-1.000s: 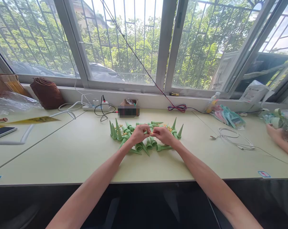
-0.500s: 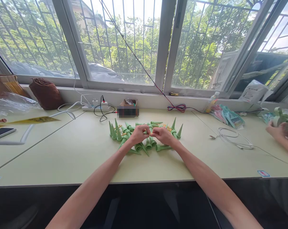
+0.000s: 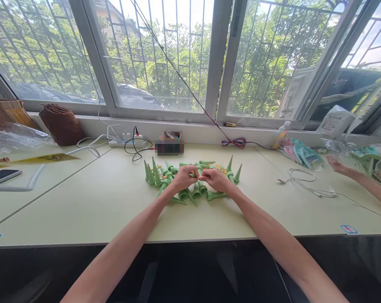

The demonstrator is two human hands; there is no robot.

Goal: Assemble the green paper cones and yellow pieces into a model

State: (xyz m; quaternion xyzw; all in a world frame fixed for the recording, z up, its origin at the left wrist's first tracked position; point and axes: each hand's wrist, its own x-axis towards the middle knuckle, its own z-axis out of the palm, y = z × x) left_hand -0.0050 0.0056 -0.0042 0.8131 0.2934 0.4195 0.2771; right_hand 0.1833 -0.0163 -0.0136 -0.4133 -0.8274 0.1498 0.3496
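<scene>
A heap of several green plastic cones lies on the pale green table, some upright and some on their sides, with small yellow bits among them. My left hand and my right hand meet over the heap's middle, both with fingers curled and pinched together. Their fingertips touch around something small that I cannot make out. More green cones lie just below my knuckles.
Another person's hand reaches at the far right among clear bags. A white cable lies right of the heap. A power strip, small cardboard box, brown bag and phone sit behind and left.
My hands stay pinched together over the heap, barely shifting. The other person's hand at the right has moved from a green object to reach among the clear bags.
</scene>
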